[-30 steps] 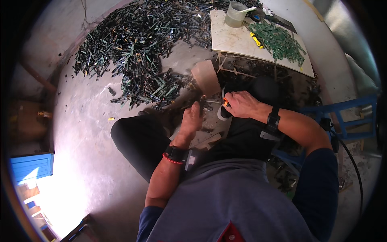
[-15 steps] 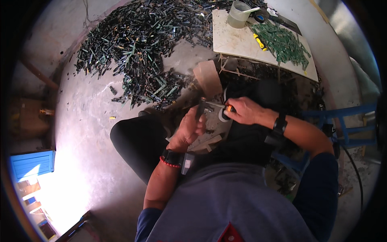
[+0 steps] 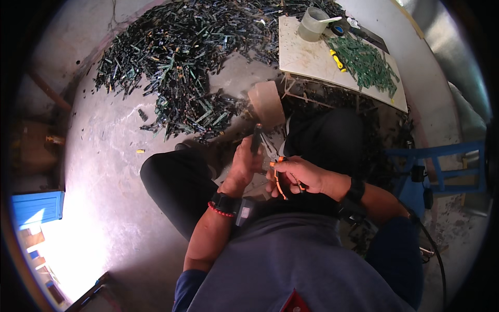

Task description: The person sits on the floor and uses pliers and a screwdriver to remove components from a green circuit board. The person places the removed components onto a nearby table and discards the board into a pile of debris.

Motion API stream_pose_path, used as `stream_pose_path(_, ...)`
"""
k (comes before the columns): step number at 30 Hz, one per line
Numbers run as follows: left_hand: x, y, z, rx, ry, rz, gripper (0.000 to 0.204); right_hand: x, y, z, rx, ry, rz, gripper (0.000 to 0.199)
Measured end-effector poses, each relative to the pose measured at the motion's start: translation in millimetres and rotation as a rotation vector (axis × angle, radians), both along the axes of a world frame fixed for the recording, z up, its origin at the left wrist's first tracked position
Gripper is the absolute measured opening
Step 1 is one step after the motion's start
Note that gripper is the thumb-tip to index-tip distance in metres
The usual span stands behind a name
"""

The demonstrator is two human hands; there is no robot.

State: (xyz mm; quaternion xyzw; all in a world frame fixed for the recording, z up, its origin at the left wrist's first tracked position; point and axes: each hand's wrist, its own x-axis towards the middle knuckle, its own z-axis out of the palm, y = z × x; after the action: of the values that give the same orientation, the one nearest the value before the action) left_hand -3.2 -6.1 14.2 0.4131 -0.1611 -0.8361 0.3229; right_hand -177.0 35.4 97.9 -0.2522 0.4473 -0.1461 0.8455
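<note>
My left hand (image 3: 240, 165) is closed around a narrow dark strip (image 3: 256, 139), which stands up from the fingers. Its exact kind does not show. In my right hand (image 3: 305, 176) are pliers (image 3: 270, 150) with orange and black handles. The handles are spread, and the metal jaws point up and left toward the strip. From this angle I cannot tell whether the jaws touch it. Both hands are close together above the gap between my knees.
A large heap of dark strips (image 3: 182, 67) covers the floor ahead. On the low board table (image 3: 306, 57) are green strips (image 3: 369, 67), a yellow-and-black tool (image 3: 338, 61) and a cloudy plastic cup (image 3: 312, 25). A brown cardboard piece (image 3: 267, 104) lies before me; a blue chair (image 3: 436, 151) stands at right.
My right hand has come nearer to my body, and the pliers have swung from pointing left to pointing upward. Their handles now show spread. My left hand stays almost in place with the strip.
</note>
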Motion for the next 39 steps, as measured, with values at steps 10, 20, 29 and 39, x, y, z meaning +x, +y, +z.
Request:
stream_pose_path(10,-5.2,4.4,-34.9,-0.594,-0.467,0.047,0.025,19.3,1.6,7.0,0.187,-0.275,-0.156,0.038)
stream_pose_path(20,-2.8,3.8,-29.4,-0.793,-0.363,0.109,0.029,48.9,24.8,1.6,0.144,-0.676,-0.404,0.04)
stream_pose_path(29,7.8,5.4,-0.6,-0.465,0.08,-0.042,0.036,50.6,27.7,10.5,0.103,-0.52,-0.431,0.04)
stream_pose_path(39,-7.7,1.9,14.8,-0.359,-0.161,0.119,0.034,51.4,26.7,11.2,0.083,-0.327,-0.355,0.031)
